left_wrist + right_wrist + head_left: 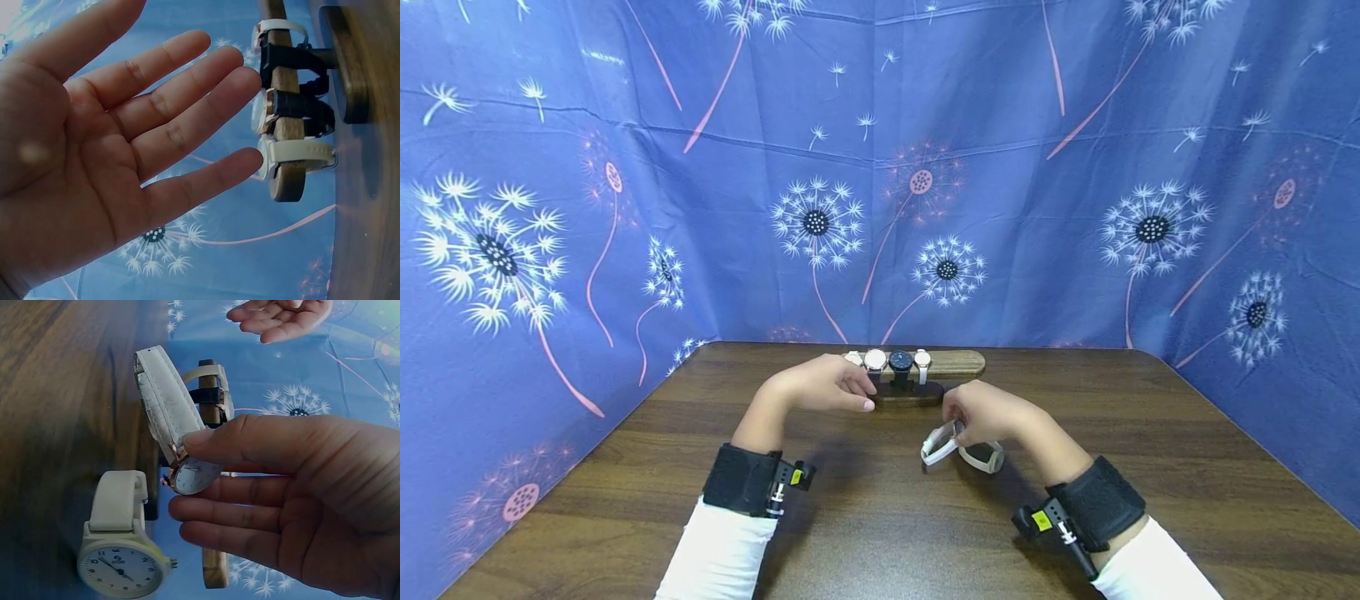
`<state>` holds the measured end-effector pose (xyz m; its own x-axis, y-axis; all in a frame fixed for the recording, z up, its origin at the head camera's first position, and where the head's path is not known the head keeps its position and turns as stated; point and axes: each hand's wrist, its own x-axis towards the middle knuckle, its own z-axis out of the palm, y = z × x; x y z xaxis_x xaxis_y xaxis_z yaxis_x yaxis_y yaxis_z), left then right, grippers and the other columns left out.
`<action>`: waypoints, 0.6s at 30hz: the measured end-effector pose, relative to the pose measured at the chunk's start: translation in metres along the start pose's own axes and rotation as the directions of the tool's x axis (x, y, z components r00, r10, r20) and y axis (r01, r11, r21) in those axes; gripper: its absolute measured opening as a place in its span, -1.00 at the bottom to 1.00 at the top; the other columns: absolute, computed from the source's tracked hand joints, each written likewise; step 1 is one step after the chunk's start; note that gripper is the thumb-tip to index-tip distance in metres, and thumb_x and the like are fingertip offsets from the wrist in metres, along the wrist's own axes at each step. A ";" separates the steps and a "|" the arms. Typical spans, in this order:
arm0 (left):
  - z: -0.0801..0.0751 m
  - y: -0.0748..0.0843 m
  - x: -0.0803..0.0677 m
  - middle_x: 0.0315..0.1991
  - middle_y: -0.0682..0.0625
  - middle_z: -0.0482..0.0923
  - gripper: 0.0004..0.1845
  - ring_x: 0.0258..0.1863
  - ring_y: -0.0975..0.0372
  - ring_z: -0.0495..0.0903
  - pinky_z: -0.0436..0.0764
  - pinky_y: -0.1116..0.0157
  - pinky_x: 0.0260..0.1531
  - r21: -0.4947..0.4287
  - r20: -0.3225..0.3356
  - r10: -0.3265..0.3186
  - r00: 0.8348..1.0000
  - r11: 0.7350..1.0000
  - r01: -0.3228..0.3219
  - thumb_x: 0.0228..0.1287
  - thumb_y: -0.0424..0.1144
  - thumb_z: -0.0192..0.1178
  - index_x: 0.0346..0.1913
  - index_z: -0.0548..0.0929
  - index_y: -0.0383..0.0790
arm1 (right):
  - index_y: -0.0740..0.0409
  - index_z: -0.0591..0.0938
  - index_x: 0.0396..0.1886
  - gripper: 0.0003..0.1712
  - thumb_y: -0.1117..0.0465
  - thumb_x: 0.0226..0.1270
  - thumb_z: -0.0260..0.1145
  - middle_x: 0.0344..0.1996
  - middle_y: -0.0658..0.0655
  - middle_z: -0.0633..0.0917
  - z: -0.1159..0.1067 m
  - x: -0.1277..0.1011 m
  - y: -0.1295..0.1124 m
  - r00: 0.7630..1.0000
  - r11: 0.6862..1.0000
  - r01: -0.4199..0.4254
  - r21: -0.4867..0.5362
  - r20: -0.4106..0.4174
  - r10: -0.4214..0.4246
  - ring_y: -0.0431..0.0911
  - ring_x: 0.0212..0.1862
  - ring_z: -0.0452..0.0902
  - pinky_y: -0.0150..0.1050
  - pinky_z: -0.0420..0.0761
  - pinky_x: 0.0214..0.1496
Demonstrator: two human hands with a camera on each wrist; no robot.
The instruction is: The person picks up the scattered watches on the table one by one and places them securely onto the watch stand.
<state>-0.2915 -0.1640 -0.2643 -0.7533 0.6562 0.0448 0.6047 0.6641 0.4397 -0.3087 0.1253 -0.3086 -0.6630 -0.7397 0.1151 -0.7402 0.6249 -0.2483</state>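
Note:
My right hand [988,414] pinches a white-strapped wristwatch [164,400] by its rose-gold case, the thumb on one side and fingers behind. The strap makes a closed loop. Just beside it on the table is a cream wristwatch [123,567] with a round white dial, apart from the fingers in the right wrist view. My left hand [829,383] holds nothing, its fingers loosely spread in the left wrist view [137,137]. It hovers near the left side of a wooden watch stand [962,362], whose bar carries several watches [294,106].
The stand's dark oval base [910,395] rests toward the back of the brown wooden table [880,517]. Behind the table hangs a blue cloth [1037,275] printed with dandelions. Each wrist wears a black band [741,481] with a small camera.

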 end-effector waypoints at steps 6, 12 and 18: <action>-0.005 -0.001 -0.006 -0.20 0.03 0.71 -0.69 -0.18 0.26 0.66 0.62 0.30 -0.11 -0.016 -0.033 -0.015 0.999 1.000 0.014 0.29 -0.12 0.29 -0.03 0.69 -0.26 | 0.20 0.59 -0.38 -0.73 0.46 -0.15 0.43 -0.58 -0.02 0.57 -0.007 -0.003 -0.003 0.998 0.999 0.028 0.040 -0.050 -0.026 -0.29 -0.53 0.40 -0.37 0.48 -0.47; -0.007 0.001 -0.008 -0.21 0.06 0.70 -0.71 -0.18 0.29 0.65 0.61 0.30 -0.12 -0.012 -0.045 -0.012 0.999 1.000 0.012 0.31 -0.10 0.28 -0.04 0.70 -0.21 | 0.22 0.62 -0.38 -0.74 0.45 -0.17 0.41 -0.60 -0.06 0.57 -0.014 -0.006 -0.008 0.991 0.995 0.096 0.027 -0.096 -0.093 -0.33 -0.54 0.40 -0.38 0.48 -0.48; -0.006 0.006 -0.006 -0.16 0.02 0.71 -0.66 -0.15 0.28 0.66 0.61 0.30 -0.09 -0.031 -0.055 -0.004 0.998 1.000 0.002 0.29 -0.09 0.30 0.01 0.67 -0.23 | 0.22 0.66 -0.32 -0.74 0.42 -0.11 0.38 -0.52 -0.08 0.60 -0.022 -0.009 -0.016 0.978 0.988 0.154 0.030 -0.150 -0.148 -0.29 -0.47 0.46 -0.37 0.54 -0.41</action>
<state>-0.2844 -0.1661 -0.2564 -0.7688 0.6328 0.0928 0.5948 0.6540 0.4674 -0.2941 0.1275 -0.2844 -0.5554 -0.7782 0.2932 -0.8298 0.4956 -0.2566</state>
